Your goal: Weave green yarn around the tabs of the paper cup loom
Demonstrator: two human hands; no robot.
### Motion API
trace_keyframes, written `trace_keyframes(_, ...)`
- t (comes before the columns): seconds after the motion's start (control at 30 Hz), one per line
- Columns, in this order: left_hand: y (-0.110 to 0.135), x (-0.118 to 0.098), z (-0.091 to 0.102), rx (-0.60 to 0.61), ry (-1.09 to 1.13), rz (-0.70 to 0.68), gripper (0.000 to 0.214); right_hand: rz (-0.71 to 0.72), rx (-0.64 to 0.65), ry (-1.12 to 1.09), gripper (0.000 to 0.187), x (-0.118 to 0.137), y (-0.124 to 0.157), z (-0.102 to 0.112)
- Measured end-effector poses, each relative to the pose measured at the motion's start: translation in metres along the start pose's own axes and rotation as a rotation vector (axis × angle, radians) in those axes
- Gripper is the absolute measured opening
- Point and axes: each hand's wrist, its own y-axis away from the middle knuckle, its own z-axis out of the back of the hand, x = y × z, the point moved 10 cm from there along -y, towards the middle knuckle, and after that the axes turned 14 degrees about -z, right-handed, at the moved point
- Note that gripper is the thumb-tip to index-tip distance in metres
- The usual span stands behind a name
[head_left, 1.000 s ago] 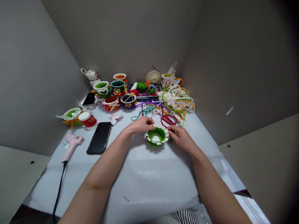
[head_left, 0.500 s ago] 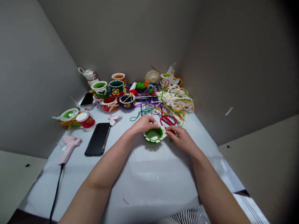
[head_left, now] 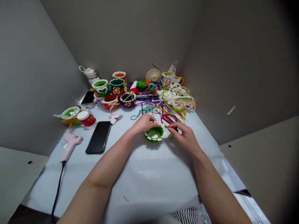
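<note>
A paper cup [head_left: 156, 137], its slit white rim folded outward in tabs and its inside lined with green yarn, stands in front of me. My left hand [head_left: 145, 123] grips the far left part of its rim, thumb and fingers closed. At the right side of the rim, my right hand [head_left: 183, 133] is closed in a pinch, slightly apart from the tabs. Green yarn [head_left: 171, 136] shows below its fingers; the strand at the fingertips is too fine to make out. Red-handled scissors [head_left: 168, 119] lie just behind my right hand.
Yarn-wrapped cups [head_left: 117, 86] stand at the back left, beside balls and a tangle of yarn [head_left: 177, 96]. On the left are a black phone [head_left: 98, 137], a red paper cup [head_left: 87, 120], and a pink glue gun [head_left: 70, 146] with a black cord. Walls close the back and sides.
My right hand has drawn back a little from the rim, and more green yarn shows beneath it. My left hand keeps its hold. The whole view has shifted slightly.
</note>
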Motion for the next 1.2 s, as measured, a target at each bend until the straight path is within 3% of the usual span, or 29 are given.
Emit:
trace_keyframes(0.23,-0.003,0.007,0.000,0.003,-0.016,-0.007,0.030,0.112,0.074,0.042,0.013,0.012,0.003,-0.007)
trace_keyframes(0.5,-0.001,0.021,-0.003,-0.007,0.125,0.053,0.032,0.086,0.118,0.109,0.016,0.007,0.001,-0.010)
trace_keyframes(0.87,-0.001,0.019,-0.002,-0.035,0.122,0.022,0.030,0.079,0.173,0.147,0.016,0.005,0.001,-0.023)
trace_keyframes(0.97,0.001,0.004,0.005,-0.050,0.083,-0.032,0.030,0.076,0.208,0.150,0.017,0.004,0.001,-0.029)
trace_keyframes(1.1,0.019,-0.049,0.041,-0.341,-0.185,-0.252,0.029,0.061,0.220,0.132,0.015,0.004,0.002,-0.034)
trace_keyframes(1.13,0.025,-0.064,0.038,-0.335,-0.245,-0.331,0.027,0.056,0.220,0.130,0.015,0.004,0.002,-0.034)
trace_keyframes(1.2,0.034,-0.084,0.018,-0.199,-0.366,-0.440,0.031,0.052,0.213,0.128,0.015,0.003,0.002,-0.034)
